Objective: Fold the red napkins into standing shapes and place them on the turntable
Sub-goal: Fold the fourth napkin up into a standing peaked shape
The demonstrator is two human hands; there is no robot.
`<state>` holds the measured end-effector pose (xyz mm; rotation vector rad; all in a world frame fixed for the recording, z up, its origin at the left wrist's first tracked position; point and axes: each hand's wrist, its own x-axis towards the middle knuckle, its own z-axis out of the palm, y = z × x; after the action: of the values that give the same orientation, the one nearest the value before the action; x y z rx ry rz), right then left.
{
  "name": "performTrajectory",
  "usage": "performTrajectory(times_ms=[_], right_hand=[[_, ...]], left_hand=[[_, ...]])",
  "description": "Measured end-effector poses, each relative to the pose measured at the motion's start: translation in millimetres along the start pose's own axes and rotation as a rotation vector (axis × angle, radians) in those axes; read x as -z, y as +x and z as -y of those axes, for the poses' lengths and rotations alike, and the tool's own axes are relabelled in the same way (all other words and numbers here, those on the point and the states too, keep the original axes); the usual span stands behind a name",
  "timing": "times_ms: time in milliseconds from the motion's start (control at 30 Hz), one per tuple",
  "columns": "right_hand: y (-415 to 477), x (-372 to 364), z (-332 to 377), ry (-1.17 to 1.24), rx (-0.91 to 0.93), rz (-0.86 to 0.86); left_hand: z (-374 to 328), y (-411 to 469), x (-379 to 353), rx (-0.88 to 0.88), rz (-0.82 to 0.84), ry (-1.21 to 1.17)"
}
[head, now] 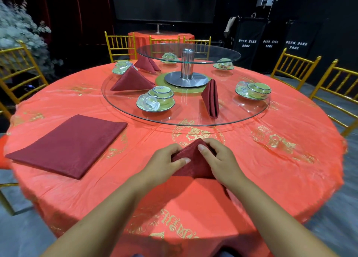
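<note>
A dark red napkin [193,164], folded into a small triangle, stands on the orange tablecloth near the front edge. My left hand [164,163] grips its left side and my right hand [219,159] grips its right side, thumbs on the near face. A flat stack of red napkins [67,146] lies to the left. On the glass turntable [242,117] stand three folded napkins: one triangle [131,80] at the left, another [147,63] behind it, and a narrow upright one [211,98] at the right.
Green cup-and-saucer sets with overturned glasses sit on the turntable, the nearest one [157,100] left of centre and another [253,91] at the right. A steel post carries an upper glass tier [222,58]. Gold chairs [294,68] ring the round table.
</note>
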<state>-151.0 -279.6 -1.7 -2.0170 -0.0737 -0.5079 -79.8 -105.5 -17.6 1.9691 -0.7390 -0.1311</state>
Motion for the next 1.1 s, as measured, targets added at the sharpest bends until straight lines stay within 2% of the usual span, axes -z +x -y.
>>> performTrajectory(times_ms=[267,567,700,867,1100], right_hand=[[4,0,-3,0.020,0.025,-0.006],[2,-4,-2,0.054,0.052,-0.048],[1,-4,-3,0.044,0.056,-0.066],[-1,-4,-3,0.031,0.062,-0.058],[-1,-4,-4,0.033,0.054,-0.120]], left_hand=[[-27,14,7,0.011,0.003,-0.244],[-30,20,11,-0.054,-0.009,-0.194],[-23,15,14,-0.022,0.038,-0.251],[-13,12,20,0.014,0.016,-0.127],[-6,6,25,0.012,0.053,-0.142]])
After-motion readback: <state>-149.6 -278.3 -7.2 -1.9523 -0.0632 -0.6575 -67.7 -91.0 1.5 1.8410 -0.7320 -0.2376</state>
